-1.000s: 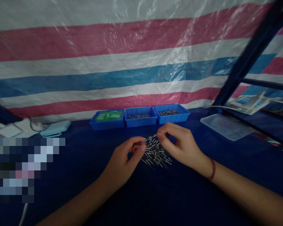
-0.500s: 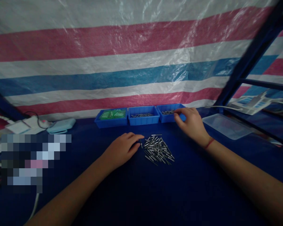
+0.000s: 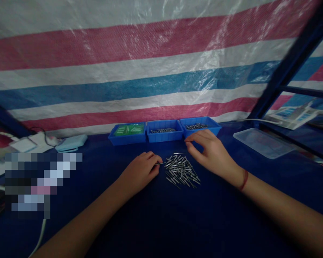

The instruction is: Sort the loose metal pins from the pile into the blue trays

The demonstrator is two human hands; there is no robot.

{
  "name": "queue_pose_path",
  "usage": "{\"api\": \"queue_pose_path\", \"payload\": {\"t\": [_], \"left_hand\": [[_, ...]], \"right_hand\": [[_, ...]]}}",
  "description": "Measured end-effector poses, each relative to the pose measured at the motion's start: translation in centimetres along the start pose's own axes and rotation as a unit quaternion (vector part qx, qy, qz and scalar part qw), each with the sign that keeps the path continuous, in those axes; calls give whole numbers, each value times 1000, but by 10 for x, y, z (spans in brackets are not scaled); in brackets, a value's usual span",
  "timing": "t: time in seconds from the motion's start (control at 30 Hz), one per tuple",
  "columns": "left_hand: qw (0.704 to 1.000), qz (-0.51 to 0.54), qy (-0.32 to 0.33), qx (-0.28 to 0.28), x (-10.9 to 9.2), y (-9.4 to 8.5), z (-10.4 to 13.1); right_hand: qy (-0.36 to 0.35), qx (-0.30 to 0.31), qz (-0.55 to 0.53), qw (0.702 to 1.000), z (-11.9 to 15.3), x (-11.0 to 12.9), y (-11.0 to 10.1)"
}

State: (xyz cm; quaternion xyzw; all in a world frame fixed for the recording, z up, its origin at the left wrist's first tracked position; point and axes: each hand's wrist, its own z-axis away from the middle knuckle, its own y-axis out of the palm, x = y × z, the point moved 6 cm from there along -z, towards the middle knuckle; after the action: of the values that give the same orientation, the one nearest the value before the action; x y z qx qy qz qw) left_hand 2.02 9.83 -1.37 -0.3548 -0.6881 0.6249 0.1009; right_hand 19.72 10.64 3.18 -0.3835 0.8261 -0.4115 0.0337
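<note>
A loose pile of slim, rivet-like metal pins [image 3: 181, 170] lies on the dark blue tabletop between my hands. My left hand [image 3: 142, 168] rests at the pile's left side, its thumb and fingers closed on one rivet-like metal pin [image 3: 160, 163] that points toward the pile. Above the pile's upper right is my right hand [image 3: 208, 148], in front of the right blue bin [image 3: 215, 129]. Its thumb and index fingertips come together in a pinch; whether anything is between them is too small to make out. More metal pins lie inside that bin.
Beside it stand a middle blue bin [image 3: 165, 137] holding metal parts and a left blue bin [image 3: 129, 140] with green packets. A clear plastic lid [image 3: 263, 143] lies at right. A light blue case [image 3: 71, 142] and cables are at left. Striped sheeting [image 3: 150, 82] hangs behind.
My right hand has drawn back from the right bin toward the pile. My left fingers have closed on a pin that lay beside them. The view has shifted slightly.
</note>
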Motion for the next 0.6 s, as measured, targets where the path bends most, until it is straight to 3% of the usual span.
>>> {"api": "queue_pose_path", "payload": {"t": [0.17,0.27,0.33,0.43,0.6], "left_hand": [[997,11,-68,-28,7,-1,1],[983,131,-112,-60,6,-3,1],[950,272,-142,-64,0,0,1],[865,471,-162,-53,-17,10,3],[762,623,-171,-33,-37,21,10]], "right_hand": [[12,32,-45,998,4,8,10],[46,44,-97,993,7,13,17],[68,52,-146,986,10,18,20],[83,53,-219,971,13,30,17],[100,56,-292,950,14,43,9]]}}
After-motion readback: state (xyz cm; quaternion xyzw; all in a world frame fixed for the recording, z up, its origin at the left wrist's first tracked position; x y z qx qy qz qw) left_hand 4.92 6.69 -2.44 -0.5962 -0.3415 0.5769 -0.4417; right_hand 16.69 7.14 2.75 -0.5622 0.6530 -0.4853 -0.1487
